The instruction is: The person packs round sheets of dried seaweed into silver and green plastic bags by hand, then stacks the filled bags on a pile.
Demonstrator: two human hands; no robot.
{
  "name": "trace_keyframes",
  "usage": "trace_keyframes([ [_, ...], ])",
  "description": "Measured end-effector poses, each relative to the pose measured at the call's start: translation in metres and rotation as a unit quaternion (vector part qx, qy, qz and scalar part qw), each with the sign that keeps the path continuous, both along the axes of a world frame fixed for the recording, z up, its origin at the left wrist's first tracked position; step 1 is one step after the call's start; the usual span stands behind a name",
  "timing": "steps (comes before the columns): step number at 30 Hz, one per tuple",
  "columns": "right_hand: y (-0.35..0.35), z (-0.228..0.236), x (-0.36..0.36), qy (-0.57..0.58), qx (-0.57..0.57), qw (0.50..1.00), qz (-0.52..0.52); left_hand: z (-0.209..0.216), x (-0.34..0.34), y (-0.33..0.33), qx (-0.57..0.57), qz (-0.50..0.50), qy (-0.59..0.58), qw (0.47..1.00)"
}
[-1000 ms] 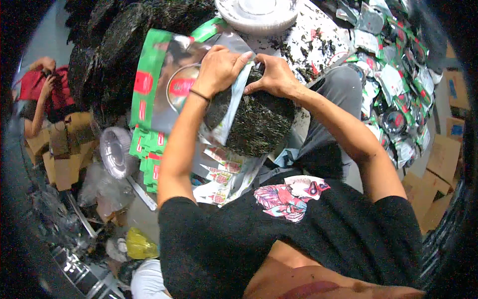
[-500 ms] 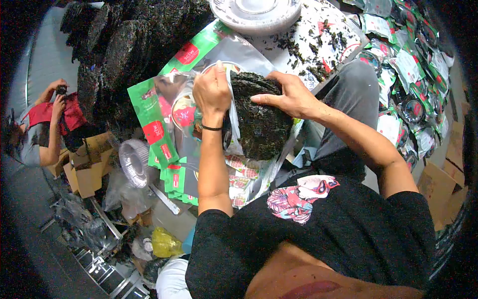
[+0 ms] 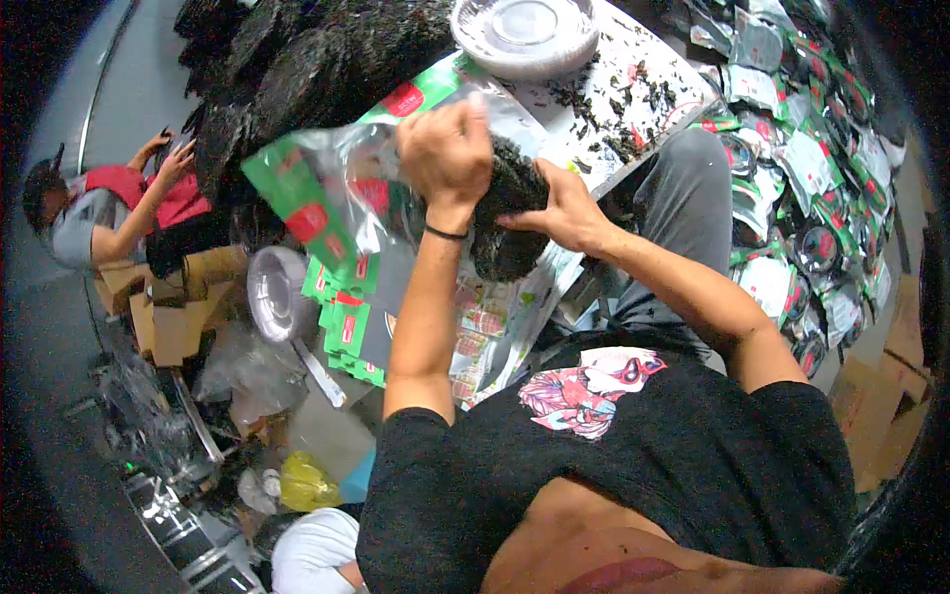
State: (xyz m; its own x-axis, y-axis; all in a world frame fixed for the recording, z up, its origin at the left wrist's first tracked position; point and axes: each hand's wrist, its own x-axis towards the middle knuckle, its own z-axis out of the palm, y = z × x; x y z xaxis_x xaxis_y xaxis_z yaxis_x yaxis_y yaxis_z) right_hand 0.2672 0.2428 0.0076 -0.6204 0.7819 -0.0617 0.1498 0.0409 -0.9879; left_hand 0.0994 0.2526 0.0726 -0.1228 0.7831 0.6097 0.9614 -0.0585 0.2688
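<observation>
**Dark disc [image 3: 503,252] stands between left hand [image 3: 447,148] and right hand [image 3: 566,206], long axis near 12-to-6**

Clock directions run with 12 at the far side. Out at 10 o'clock, a co-worker [image 3: 119,203] in a red vest sits beside a pile of dark sheets [image 3: 327,84]. A round clear tray [image 3: 275,295] lies nearer, past the lower left of some flat green-edged packets [image 3: 341,317].

Next comes the clear bag [image 3: 307,203], its green end toward 8 o'clock from the left hand. That hand is curled into a fist, seemingly gripping the bag's edge; motion blur hides the fingertips. From it, the disc lies at about 4 o'clock, just beside the knuckles. Whether any of the disc is inside the bag, I cannot tell.

The right hand is nearer the disc and touches it, pinching it with the thumb across the near face and the fingers behind. From this hand, the disc lies at 9 o'clock.

Farther right, toward 1 o'clock, a stack of clear lids [image 3: 524,35] sits on a white worktop [image 3: 633,45] strewn with dark scraps [image 3: 623,144]. Filled packets [image 3: 804,158] are heaped at 2 to 3 o'clock.
</observation>
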Motion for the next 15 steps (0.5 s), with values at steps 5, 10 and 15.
trace_keyframes([
  [5,0.020,0.010,0.005,0.066,-0.020,0.997,0.030,0.037,0.017,-0.015,0.024,-0.246,-0.012,0.969],
  [10,0.024,0.023,0.040,0.184,-0.132,0.974,-0.016,0.030,-0.049,-0.131,0.218,-0.015,-0.480,0.850],
  [15,-0.013,0.010,-0.008,0.265,-0.027,0.957,-0.118,-0.039,-0.013,-0.106,0.122,-0.009,-0.767,0.630],
])
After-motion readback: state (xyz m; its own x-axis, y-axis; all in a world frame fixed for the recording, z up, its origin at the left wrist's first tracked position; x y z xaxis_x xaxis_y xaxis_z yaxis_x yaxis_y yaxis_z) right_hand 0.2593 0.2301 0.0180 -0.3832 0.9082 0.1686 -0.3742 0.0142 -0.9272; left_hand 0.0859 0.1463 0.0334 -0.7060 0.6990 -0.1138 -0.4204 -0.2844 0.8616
